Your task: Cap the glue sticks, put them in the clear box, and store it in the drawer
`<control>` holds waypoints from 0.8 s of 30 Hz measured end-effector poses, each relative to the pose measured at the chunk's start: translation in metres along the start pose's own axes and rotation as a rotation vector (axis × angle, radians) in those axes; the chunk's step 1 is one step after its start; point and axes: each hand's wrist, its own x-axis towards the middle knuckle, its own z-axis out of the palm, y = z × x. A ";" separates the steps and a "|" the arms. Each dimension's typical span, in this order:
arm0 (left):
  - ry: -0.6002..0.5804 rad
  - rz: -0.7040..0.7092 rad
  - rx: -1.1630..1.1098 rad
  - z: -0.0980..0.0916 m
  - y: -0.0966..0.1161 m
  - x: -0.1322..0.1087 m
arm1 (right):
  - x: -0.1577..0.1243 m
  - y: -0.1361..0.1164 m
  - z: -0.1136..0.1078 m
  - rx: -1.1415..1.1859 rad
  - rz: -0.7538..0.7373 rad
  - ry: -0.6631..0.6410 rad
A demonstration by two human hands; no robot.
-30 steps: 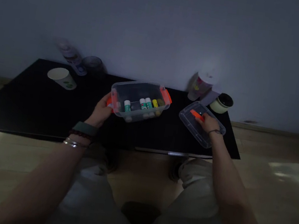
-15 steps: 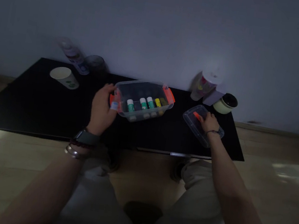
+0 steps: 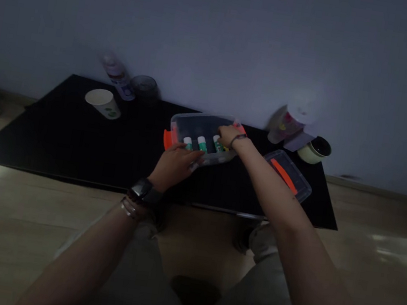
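Note:
A clear plastic box (image 3: 193,119) with orange side latches stands open on the black table (image 3: 73,153). Several glue sticks (image 3: 202,144) with white caps and green labels lie inside, with a bit of yellow at the right end. My left hand (image 3: 175,164) is at the box's front left rim, its fingers wrapped onto the wall. Over the right part of the box, my right hand (image 3: 227,135) reaches in with bent fingers beside a green glue stick; whether it grips anything is hidden. The clear lid (image 3: 303,180) with an orange handle lies to the right, behind my forearm.
On the left are a paper cup (image 3: 100,99), a tilted-looking bottle (image 3: 119,77) and a dark glass (image 3: 146,88). At the back right stand a clear cup with a lid (image 3: 287,124), a pale box (image 3: 298,140) and a cream bowl (image 3: 314,151). A wall rises behind.
My right hand has left the lid and moved left into the box. My left hand has shifted from the left latch to the front rim. The view has moved slightly.

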 end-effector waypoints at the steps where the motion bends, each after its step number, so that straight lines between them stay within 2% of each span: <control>1: -0.003 -0.011 0.007 0.000 0.001 0.000 | 0.012 -0.005 0.004 -0.023 0.045 -0.059; 3: -0.021 -0.023 0.013 -0.001 0.002 -0.001 | 0.027 -0.012 0.013 -0.078 0.141 -0.175; 6: -0.052 -0.035 -0.016 -0.002 0.003 -0.001 | 0.036 -0.018 0.021 -0.125 0.205 -0.255; 10: -0.060 -0.075 -0.118 -0.006 0.006 0.000 | 0.037 -0.020 0.026 -0.119 0.212 -0.307; 14: -0.085 -0.097 -0.141 -0.010 0.008 0.002 | 0.037 -0.018 0.024 -0.034 0.143 -0.263; 17: -0.097 -0.084 -0.077 -0.011 0.005 0.001 | 0.028 -0.015 0.011 0.031 0.084 -0.122; 19: -0.092 -0.080 -0.039 -0.011 0.001 0.000 | 0.014 -0.010 -0.005 0.099 0.052 0.064; 22: -0.089 -0.111 -0.008 -0.012 -0.007 -0.003 | -0.025 0.004 -0.033 0.286 0.050 0.397; 24: -0.089 -0.152 0.012 -0.014 -0.013 -0.005 | -0.060 0.016 -0.045 0.480 0.081 0.547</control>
